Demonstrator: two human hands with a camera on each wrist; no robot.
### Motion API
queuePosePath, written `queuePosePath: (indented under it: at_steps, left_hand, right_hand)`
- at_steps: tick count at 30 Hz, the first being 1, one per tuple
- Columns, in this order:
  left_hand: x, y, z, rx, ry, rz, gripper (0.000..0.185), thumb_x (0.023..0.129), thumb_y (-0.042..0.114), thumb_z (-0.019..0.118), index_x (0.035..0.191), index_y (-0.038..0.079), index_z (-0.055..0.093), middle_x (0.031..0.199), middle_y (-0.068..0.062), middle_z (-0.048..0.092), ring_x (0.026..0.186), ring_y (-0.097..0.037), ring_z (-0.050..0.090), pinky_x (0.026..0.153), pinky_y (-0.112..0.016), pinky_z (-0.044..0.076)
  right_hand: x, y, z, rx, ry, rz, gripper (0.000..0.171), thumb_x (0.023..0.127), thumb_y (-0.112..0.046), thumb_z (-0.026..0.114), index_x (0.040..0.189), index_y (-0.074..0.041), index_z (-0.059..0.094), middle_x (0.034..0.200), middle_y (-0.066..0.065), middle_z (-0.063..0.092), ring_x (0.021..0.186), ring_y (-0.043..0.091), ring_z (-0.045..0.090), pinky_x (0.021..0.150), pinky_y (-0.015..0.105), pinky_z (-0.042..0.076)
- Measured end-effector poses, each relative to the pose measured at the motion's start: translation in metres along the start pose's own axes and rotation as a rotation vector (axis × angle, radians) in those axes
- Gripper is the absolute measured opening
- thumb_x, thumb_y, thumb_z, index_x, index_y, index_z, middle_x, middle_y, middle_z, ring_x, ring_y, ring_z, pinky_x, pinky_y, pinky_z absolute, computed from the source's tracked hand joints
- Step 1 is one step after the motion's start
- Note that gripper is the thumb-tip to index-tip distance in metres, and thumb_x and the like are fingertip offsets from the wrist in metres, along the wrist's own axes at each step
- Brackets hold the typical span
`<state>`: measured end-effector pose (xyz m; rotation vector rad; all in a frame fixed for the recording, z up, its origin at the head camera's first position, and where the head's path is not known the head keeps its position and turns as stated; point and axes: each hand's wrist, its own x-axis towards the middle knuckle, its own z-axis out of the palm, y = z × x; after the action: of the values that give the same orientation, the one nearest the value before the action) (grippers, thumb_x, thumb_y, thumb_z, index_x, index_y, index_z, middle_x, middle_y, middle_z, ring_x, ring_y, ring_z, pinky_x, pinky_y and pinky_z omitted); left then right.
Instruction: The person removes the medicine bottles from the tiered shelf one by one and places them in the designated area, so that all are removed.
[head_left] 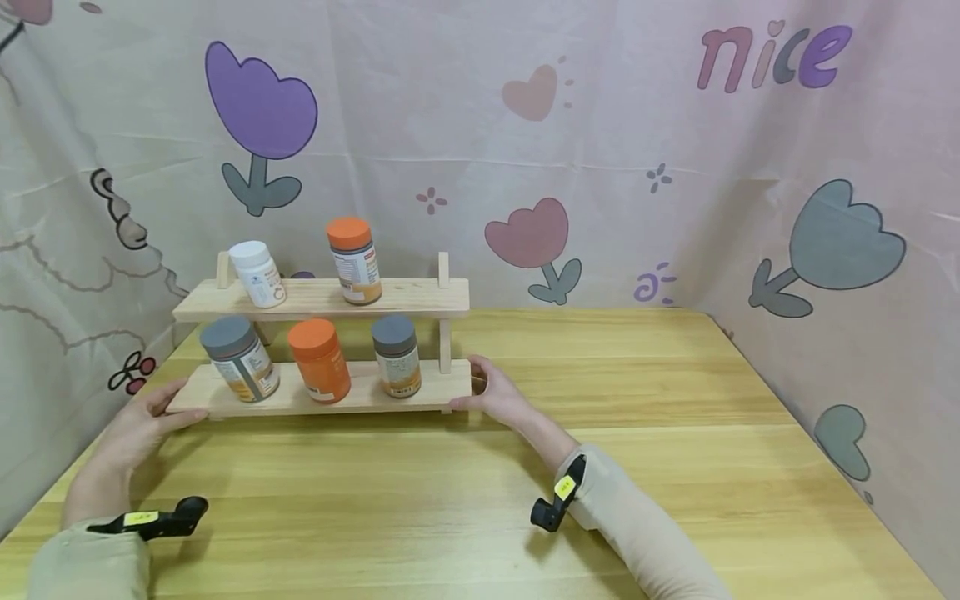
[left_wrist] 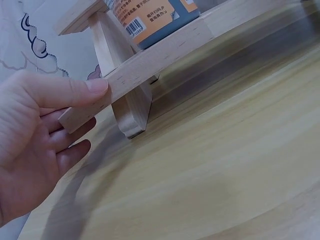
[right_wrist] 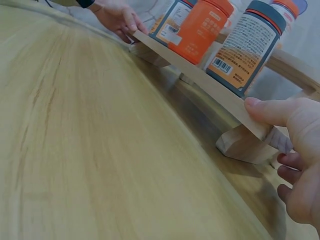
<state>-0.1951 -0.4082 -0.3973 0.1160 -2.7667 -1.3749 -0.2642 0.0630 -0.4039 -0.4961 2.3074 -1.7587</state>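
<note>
1. Two tiers on this little wooden rack (head_left: 420, 293), sitting toward the far left of the wooden table (head_left: 675, 433), close to the cartoon-flower backdrop cloth (head_left: 600, 150). Its feet look to be resting on the tabletop in both wrist views.

2. Left hand (head_left: 142, 421) is on the left end of the bottom shelf: thumb laid along the front edge, fingers curled in under the board. So it's pinching the shelf end, not just resting on it.

3. Right hand (head_left: 498, 396) mirrors it on the right end, thumb (right_wrist: 265, 107) on the top front corner, fingers tucked below beside the foot. Both grips are narrow, only as wide as the board is thick.

4. Cargo: bottom shelf has a grey-lidded bottle (head_left: 238, 358), an orange jar (head_left: 320, 361) and another grey-capped bottle (head_left: 397, 356). Top shelf has a white bottle (head_left: 257, 273) and an orange-capped bottle (head_left: 354, 261). All upright, none touching each other, and I can't see any lip on the shelf fronts.

5. My take on doing this bit well: keep both ends dead level and move them together, slow and smooth. Tilt forward and those bottles will likely slide or topple, tall top-shelf ones first. Getting more finger under the board would feel safer than a thumb-edge pinch.
</note>
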Motion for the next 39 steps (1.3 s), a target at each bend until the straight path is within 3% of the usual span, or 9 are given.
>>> queuePosePath:
  at_steps: [2, 4, 5, 12, 16, 20, 27, 33, 39]
  left_hand:
    - [-0.001, -0.001, 0.001, 0.024, 0.010, 0.026, 0.079, 0.090, 0.031, 0.061, 0.144, -0.008, 0.017, 0.144, -0.013, 0.032, 0.105, 0.010, 0.038, 0.097, -0.014, 0.027]
    - [-0.003, -0.001, 0.003, 0.034, 0.015, 0.054, 0.077, 0.090, 0.028, 0.062, 0.143, -0.009, 0.021, 0.137, 0.001, 0.040, 0.092, 0.019, 0.035, 0.078, -0.003, 0.029]
    - [-0.003, 0.000, 0.004, 0.033, 0.010, 0.064, 0.076, 0.090, 0.027, 0.062, 0.142, -0.010, 0.021, 0.135, 0.001, 0.041, 0.090, 0.020, 0.034, 0.071, 0.000, 0.028]
    - [-0.006, 0.008, 0.012, -0.023, -0.026, 0.066, 0.077, 0.090, 0.025, 0.062, 0.141, -0.013, 0.019, 0.122, 0.018, 0.043, 0.088, 0.022, 0.035, 0.071, -0.003, 0.030]
    - [-0.006, 0.013, 0.016, -0.008, -0.031, 0.055, 0.077, 0.090, 0.028, 0.062, 0.142, -0.010, 0.020, 0.137, -0.007, 0.043, 0.091, 0.020, 0.034, 0.071, -0.001, 0.029]
    - [-0.006, 0.019, 0.021, 0.012, -0.036, 0.051, 0.076, 0.091, 0.030, 0.061, 0.142, -0.010, 0.021, 0.141, -0.035, 0.026, 0.095, 0.019, 0.034, 0.071, 0.001, 0.028]
    - [-0.008, 0.029, 0.029, 0.002, -0.047, 0.053, 0.078, 0.090, 0.031, 0.061, 0.142, -0.010, 0.019, 0.140, -0.036, 0.027, 0.094, 0.017, 0.034, 0.070, -0.001, 0.030]
    - [-0.008, 0.037, 0.037, -0.022, -0.047, 0.070, 0.077, 0.090, 0.029, 0.062, 0.142, -0.011, 0.022, 0.139, -0.036, 0.029, 0.090, 0.019, 0.034, 0.071, -0.003, 0.034]
    - [-0.006, 0.044, 0.044, -0.012, -0.049, 0.081, 0.074, 0.090, 0.028, 0.062, 0.141, -0.010, 0.025, 0.140, -0.033, 0.031, 0.104, 0.008, 0.044, 0.073, -0.002, 0.034]
  right_hand:
    - [-0.002, 0.001, -0.001, 0.003, -0.001, -0.011, 0.087, 0.074, -0.003, 0.077, 0.142, 0.007, 0.024, 0.130, 0.019, 0.047, 0.120, 0.034, 0.044, 0.102, 0.043, 0.036]
    - [-0.005, 0.002, -0.002, 0.004, -0.004, -0.016, 0.084, 0.073, -0.003, 0.077, 0.140, 0.006, 0.027, 0.127, 0.018, 0.048, 0.118, 0.034, 0.047, 0.100, 0.042, 0.038]
    - [-0.006, 0.003, -0.003, 0.009, -0.008, -0.017, 0.082, 0.073, -0.002, 0.077, 0.140, 0.006, 0.029, 0.126, 0.018, 0.049, 0.117, 0.034, 0.047, 0.099, 0.042, 0.039]
    - [-0.025, -0.013, -0.012, 0.012, -0.020, -0.030, 0.077, 0.074, 0.001, 0.074, 0.137, 0.009, 0.031, 0.126, 0.024, 0.048, 0.115, 0.038, 0.047, 0.098, 0.047, 0.039]
    - [-0.032, -0.016, -0.018, 0.002, -0.010, -0.044, 0.079, 0.073, 0.003, 0.074, 0.137, 0.011, 0.029, 0.127, 0.026, 0.047, 0.115, 0.039, 0.046, 0.099, 0.048, 0.037]
    - [-0.028, -0.001, -0.024, 0.014, 0.014, -0.038, 0.084, 0.071, 0.003, 0.076, 0.139, 0.011, 0.027, 0.130, 0.025, 0.045, 0.119, 0.039, 0.043, 0.102, 0.048, 0.034]
    - [-0.030, 0.011, -0.035, 0.022, 0.036, -0.008, 0.086, 0.071, 0.000, 0.077, 0.141, 0.008, 0.026, 0.134, 0.022, 0.044, 0.123, 0.038, 0.041, 0.105, 0.048, 0.029]
    - [-0.044, -0.003, -0.047, -0.004, 0.014, 0.002, 0.084, 0.073, 0.001, 0.075, 0.140, 0.011, 0.025, 0.134, 0.027, 0.041, 0.124, 0.042, 0.038, 0.105, 0.050, 0.028]
    - [-0.049, -0.002, -0.059, 0.013, 0.004, -0.006, 0.085, 0.075, -0.002, 0.075, 0.140, 0.012, 0.022, 0.135, 0.028, 0.039, 0.126, 0.043, 0.035, 0.106, 0.050, 0.026]
